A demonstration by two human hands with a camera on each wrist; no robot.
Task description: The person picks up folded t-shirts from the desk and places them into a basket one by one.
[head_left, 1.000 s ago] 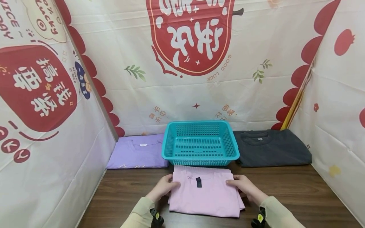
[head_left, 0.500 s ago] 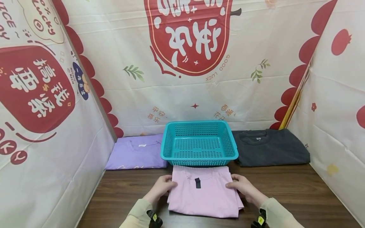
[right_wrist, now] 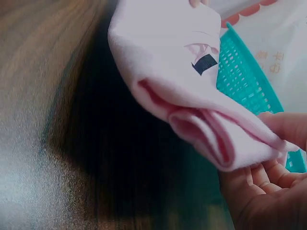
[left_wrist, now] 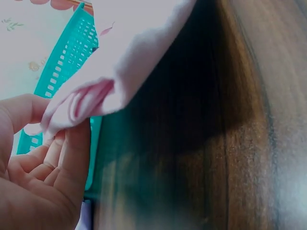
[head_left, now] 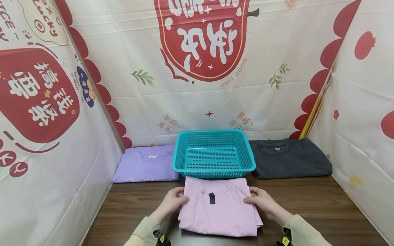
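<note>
A folded pink T-shirt [head_left: 220, 213] with a black neck label lies flat between my two hands, in front of the teal basket. My left hand [head_left: 173, 201] pinches its left edge, thumb on top and fingers underneath. On the opposite edge my right hand [head_left: 265, 202] grips it the same way. Both wrist views show the folded layers of the pink T-shirt [left_wrist: 139, 43] raised over the wood, with a dark shadow below. The teal basket [head_left: 213, 173] stands just beyond the shirt's collar edge, and no clothing shows inside it.
A folded purple T-shirt [head_left: 147, 165] lies left of the basket, and a folded dark grey T-shirt [head_left: 292, 160] lies to its right. Printed white cloth [head_left: 209, 99] walls in the brown wooden table [head_left: 301, 194] at the back and both sides.
Both hands keep their hold on the pink T-shirt. It has risen slightly off the table, and its far edge now overlaps the basket's base a little more.
</note>
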